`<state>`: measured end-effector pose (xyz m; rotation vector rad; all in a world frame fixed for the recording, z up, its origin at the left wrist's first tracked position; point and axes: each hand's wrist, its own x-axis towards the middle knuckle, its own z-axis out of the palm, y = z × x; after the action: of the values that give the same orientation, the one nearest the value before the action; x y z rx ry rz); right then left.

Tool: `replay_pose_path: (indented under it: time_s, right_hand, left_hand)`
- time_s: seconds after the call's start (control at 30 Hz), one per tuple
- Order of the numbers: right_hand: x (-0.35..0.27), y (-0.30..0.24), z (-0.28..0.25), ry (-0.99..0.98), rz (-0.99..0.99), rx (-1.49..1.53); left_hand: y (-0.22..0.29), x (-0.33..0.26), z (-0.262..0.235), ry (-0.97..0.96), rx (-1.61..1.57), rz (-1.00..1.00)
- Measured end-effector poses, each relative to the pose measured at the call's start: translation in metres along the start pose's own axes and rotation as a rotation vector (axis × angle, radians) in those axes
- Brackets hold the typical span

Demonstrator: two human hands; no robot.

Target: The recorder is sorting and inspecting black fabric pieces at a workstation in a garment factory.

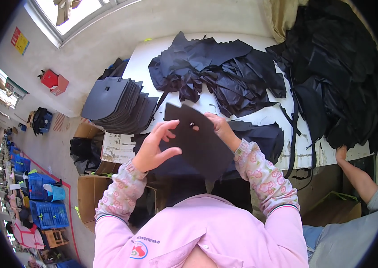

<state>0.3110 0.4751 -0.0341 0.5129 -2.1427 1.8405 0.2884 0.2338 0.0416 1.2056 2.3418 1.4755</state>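
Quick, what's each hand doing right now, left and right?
Left hand: fingers spread open, touching the left edge of the black cut sheet.
Right hand: closed on the sheet's upper edge, holding it up.

We are in a garment or leather-goods workshop: a white worktable [224,42] carries heaped black offcuts [218,71], stacked cut panels [117,105], and blue crates [48,214] line the floor.
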Motion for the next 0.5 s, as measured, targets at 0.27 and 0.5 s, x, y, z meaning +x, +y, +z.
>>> replay_pose_path:
  time_s: [0.27,0.5]
  right_hand:
    - [-0.01,-0.02,-0.021,-0.291,0.402,0.564]
    - [0.01,-0.06,-0.058,-0.529,0.756,0.289]
  left_hand:
    - [-0.035,0.026,0.052,0.258,0.329,0.293]
    - [-0.024,0.051,0.045,0.156,0.554,0.499]
